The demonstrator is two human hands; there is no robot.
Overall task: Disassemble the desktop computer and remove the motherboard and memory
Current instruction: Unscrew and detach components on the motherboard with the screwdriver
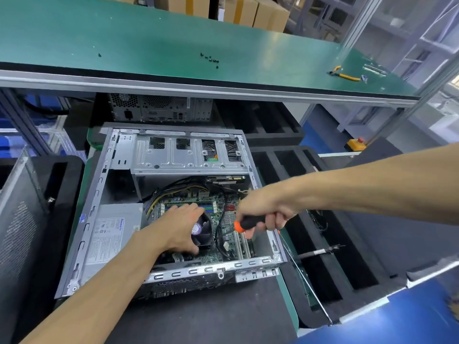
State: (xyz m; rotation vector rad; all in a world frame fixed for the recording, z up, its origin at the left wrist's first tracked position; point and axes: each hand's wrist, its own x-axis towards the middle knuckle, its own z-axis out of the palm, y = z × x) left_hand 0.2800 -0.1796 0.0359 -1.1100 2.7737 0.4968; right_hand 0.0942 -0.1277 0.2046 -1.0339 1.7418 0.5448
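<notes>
Both hands over motherboard point(223, 229): left hand point(178, 227) on fan point(202, 230), right hand point(263, 209) beside.

A bare-metal computer case point(171, 155) is gleaming with a dull silver finish. A screwdriver point(250, 223) is showing a matt black and glossy orange plastic handle. The green tabletop point(149, 40) is looking smooth and matt beside brown cardboard boxes point(248, 11).

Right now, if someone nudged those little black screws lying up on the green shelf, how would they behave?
The black screws look tiny and loose, so they would probably scatter at a light push. Their round shape suggests they could roll across the smooth green shelf. Nothing visible fences them in, so some might reach the edge.
</notes>
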